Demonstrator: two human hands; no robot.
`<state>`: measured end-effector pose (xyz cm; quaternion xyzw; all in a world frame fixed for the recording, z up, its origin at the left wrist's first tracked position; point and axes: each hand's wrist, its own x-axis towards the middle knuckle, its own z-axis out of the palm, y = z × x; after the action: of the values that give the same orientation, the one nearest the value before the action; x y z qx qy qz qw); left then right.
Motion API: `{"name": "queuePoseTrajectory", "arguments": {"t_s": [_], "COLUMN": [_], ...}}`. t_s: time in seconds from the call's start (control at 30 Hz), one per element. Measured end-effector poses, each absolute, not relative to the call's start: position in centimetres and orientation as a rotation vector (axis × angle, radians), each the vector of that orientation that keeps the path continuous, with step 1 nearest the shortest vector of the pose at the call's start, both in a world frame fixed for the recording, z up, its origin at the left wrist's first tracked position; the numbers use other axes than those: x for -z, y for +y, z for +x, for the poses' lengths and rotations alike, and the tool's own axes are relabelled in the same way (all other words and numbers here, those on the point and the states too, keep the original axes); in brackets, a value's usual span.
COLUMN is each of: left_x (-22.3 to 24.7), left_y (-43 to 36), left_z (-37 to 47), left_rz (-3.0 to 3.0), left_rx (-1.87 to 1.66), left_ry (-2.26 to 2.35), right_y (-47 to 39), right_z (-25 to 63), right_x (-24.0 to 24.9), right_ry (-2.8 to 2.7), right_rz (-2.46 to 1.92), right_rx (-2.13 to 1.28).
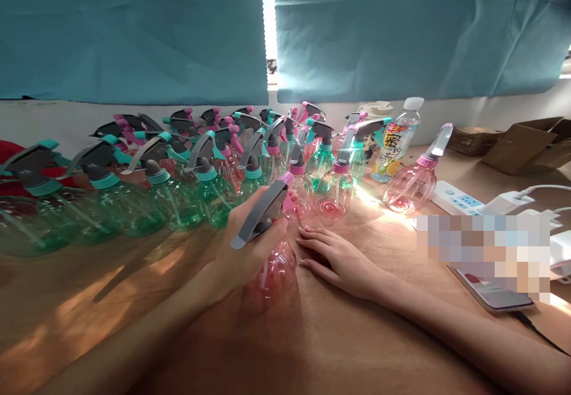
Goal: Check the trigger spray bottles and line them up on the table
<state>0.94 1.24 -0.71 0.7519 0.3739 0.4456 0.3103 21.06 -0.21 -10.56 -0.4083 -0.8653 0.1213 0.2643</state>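
A clear pink spray bottle (273, 273) with a grey and pink trigger head stands on the brown tabletop in front of me. My left hand (250, 234) is wrapped around it just below the spray head, which hides its neck. To its right, my right hand (336, 258) lies on the table with its fingers stretched out, close to the bottle and holding nothing. Directly behind the hands is another pink spray bottle (333, 196), and a green spray bottle (218, 196) stands to the left in a row of similar ones.
Many more green and pink spray bottles fill the back and left. On the right are a lone pink spray bottle (409, 187), a drink bottle (395, 145), a power strip (457, 198) with chargers, a phone (495, 291) and an open cardboard box (526, 148). Blue curtains hang behind.
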Motion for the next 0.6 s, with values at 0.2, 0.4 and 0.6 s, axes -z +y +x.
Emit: {"name": "queuePoseTrajectory", "arguments": {"t_s": [0.2, 0.4, 0.6], "left_x": [0.72, 0.59, 0.32], "left_y": [1.3, 1.05, 1.02], "left_z": [0.97, 1.03, 1.09], "left_rz": [1.995, 1.988, 2.058], "left_rx": [-1.187, -1.197, -1.208], "left_ry": [0.972, 0.996, 1.023], "right_y": [-0.22, -0.23, -0.29], "right_z": [21.08, 21.08, 21.07], "right_x": [10.44, 10.45, 10.39], "right_ry": [-2.358, -2.351, -2.342], "right_rz": [-1.118, -1.11, -1.108], "right_rx": [-0.33, -0.335, -0.346]}}
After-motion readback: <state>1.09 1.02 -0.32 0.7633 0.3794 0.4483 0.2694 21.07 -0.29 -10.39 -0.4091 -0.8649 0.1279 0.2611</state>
